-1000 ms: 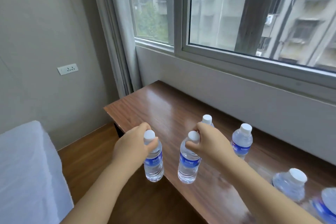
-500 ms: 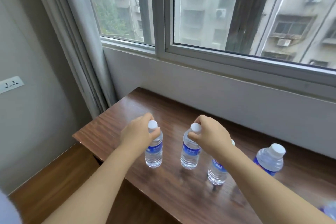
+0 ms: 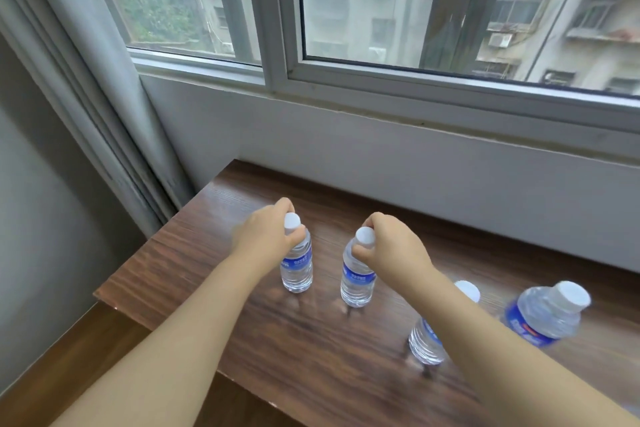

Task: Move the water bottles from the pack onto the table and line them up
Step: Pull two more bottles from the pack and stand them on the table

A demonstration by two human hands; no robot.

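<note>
Seeing two bottles upright on counter (image 3: 194,253), side by side. Left hand (image 3: 268,239) pinches neck of left bottle (image 3: 297,267); right hand (image 3: 391,250) pinches cap of second bottle (image 3: 358,276). Third bottle (image 3: 426,343) lies nearer me, under right forearm; I reckon row runs that way.

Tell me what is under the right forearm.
Under the right forearm stands a water bottle on the table; its white cap and lower body show, while the arm covers its neck and shoulder.

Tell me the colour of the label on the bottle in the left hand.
Blue with white print, on the bottle the left hand grips by its neck; head view.
</note>
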